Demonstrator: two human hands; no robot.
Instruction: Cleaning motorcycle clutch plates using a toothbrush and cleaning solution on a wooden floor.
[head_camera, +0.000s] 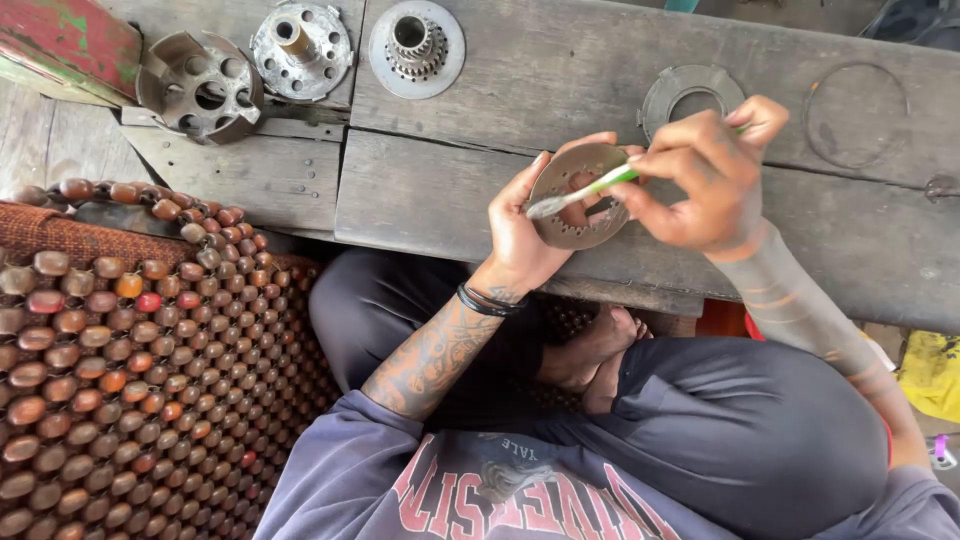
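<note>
Left hand (525, 235) clasps toothed metal disc (578, 195); right hand (705, 180) pinches green toothbrush (585, 192).

Metal disc (578, 200) before ring (690, 95), beaded mat (120, 350) left.

disc's lower edge (575, 225) behind palm, toothbrush handle (610, 180) inside fist

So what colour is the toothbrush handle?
Light green toothbrush, seen in the head view.
</note>
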